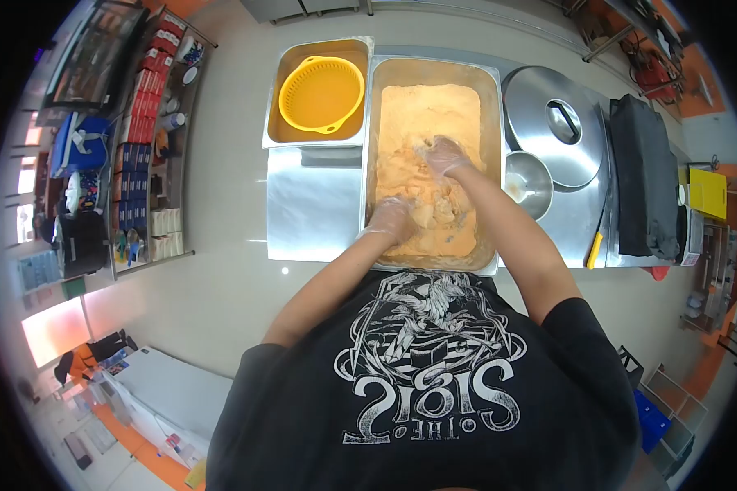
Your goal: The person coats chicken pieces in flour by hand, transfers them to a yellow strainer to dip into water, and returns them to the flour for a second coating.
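A deep steel pan [493, 106] holds orange-yellow breading flour [434, 106], smooth at the far end and churned up nearer me. Several lumpy coated pieces [436, 214] lie in the near half. My left hand [391, 219], in a clear plastic glove, is at the left side of the pan beside these pieces, its fingers partly hidden in the flour. Further up the pan, my right hand [446, 157], also gloved, has its fingers curled down at the flour. Something small and coated seems to be at its fingertips, but I cannot make it out.
A yellow colander [322, 94] sits in a smaller steel pan [275, 114] at left. On the right are a steel bowl [529, 184], a large round lid [553, 123], a yellow-handled knife [595, 250] and a dark folded cloth-like item [643, 180]. Stocked shelves [147, 139] stand further left.
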Tool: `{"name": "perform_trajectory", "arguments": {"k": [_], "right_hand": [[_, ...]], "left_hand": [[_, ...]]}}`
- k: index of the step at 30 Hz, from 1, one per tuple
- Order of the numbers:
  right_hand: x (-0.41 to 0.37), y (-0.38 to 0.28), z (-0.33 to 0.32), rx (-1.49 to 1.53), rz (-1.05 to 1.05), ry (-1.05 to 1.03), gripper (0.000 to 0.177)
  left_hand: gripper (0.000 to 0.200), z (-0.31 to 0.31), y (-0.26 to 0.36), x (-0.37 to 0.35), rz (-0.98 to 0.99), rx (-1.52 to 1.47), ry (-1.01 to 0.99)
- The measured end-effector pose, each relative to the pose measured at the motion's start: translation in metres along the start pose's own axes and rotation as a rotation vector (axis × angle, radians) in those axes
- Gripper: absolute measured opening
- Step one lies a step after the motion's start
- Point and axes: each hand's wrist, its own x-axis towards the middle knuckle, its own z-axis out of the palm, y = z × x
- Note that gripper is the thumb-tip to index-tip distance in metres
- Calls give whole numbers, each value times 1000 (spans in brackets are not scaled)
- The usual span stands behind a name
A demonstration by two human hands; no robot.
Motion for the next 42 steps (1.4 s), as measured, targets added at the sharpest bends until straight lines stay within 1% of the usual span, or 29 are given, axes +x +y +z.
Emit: {"name": "perform_trajectory", "arguments": {"k": [2,4,5,7,8,9,10,11,12,13,14,15,16,17,19,21,23,25,26,28,29,31,32,34,35,38,40,41,42], "right_hand": [[14,6,10,-47,-56,311,58],[42,36,55,45,-188,306,55],[49,44,71,132,-320,294,52],[22,31,88,271,-346,122,46],[25,39,93,271,-344,125,46],[25,50,96,44,-468,4,42],[26,63,95,-188,-585,-120,39],[27,73,84,-193,-582,-120,39],[30,84,69,-110,-483,-259,35],[30,88,59,-21,-380,-396,31],[9,67,34,222,-28,-372,32],[-5,53,15,225,-18,-371,32],[-16,42,-1,-184,-44,-159,36],[-21,39,-7,-592,-71,57,41],[-24,56,7,-609,-7,10,40],[-32,70,24,-621,62,-32,41],[-48,76,46,-502,22,-136,45],[-58,81,60,-279,85,-368,53],[-60,87,78,-275,87,-367,53],[-62,102,123,371,304,-159,64],[-75,87,118,375,307,-155,64],[-105,43,91,639,540,-229,65],[-100,50,98,642,542,-229,65],[-82,76,119,654,350,-238,60],[-77,82,125,652,349,-239,60],[-72,94,128,711,364,-307,58],[-79,95,126,365,-20,-153,52],[-81,90,118,360,-26,-159,52],[-79,86,105,20,-66,-200,42]], "left_hand": [[45,-9,2,-3,98,-26,-43],[40,-23,5,-5,196,-50,-87],[37,-33,7,-5,141,-63,-133],[33,-57,14,-10,86,-76,-181],[33,-73,20,-14,-26,-282,-49],[34,-81,22,-15,-137,-489,84],[34,-82,20,-12,-132,-493,85],[34,-83,16,-8,-137,-481,227],[35,-83,11,-3,-144,-466,367],[35,-79,6,7,-142,-469,363],[38,-70,-1,22,-151,-359,355],[40,-59,-7,37,-158,-252,347],[44,-47,-12,50,-97,-62,293],[44,-36,-17,63,-93,-67,290],[60,-15,-26,81,-140,-56,30],[67,-3,-21,83,-81,127,12],[72,-8,-12,81,-131,121,-253],[77,-29,2,53,-187,-25,-354],[83,-39,7,40,-243,-170,-444],[86,-29,2,32,-270,-285,-501],[91,-21,0,31,-301,-404,-556],[91,-7,-2,30,-369,-521,-535],[91,-2,-2,28,-443,-643,-508],[89,-3,8,13,-490,-823,-439],[87,-7,13,7,-532,-1003,-364],[81,18,0,22,-621,-1045,-351],[77,36,-16,34,-562,-1024,-349],[74,32,-18,33,-501,-995,-349],[74,29,-19,31,-507,-998,-340]]}}
